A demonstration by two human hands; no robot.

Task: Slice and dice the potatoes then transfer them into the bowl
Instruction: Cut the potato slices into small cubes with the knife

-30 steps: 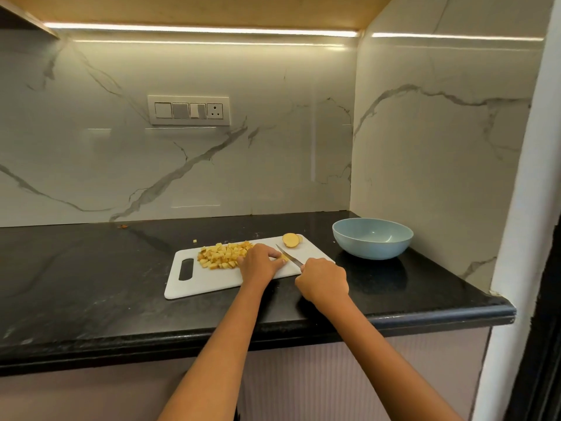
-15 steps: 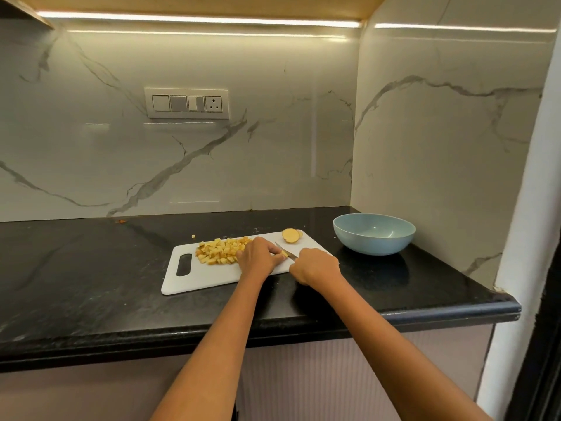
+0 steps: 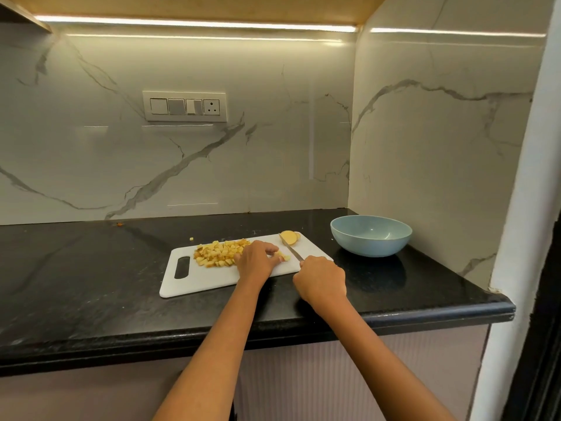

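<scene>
Black countertop (image 3: 76, 284); marble backsplash (image 3: 91, 165); white switch panel (image 3: 184, 106).

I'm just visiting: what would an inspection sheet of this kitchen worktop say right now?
Surface: black stone counter, white cutting board on it.
Job's things: diced potato pile on board; potato half at its far edge; blue bowl to the right, looks empty.
Clutter: one stray potato cube and an orange crumb on the counter.
Hands: left hand holds potato pieces; right hand grips knife.
Cables: nothing seen.
Surroundings: marble walls, switch panel, strip light.
</scene>
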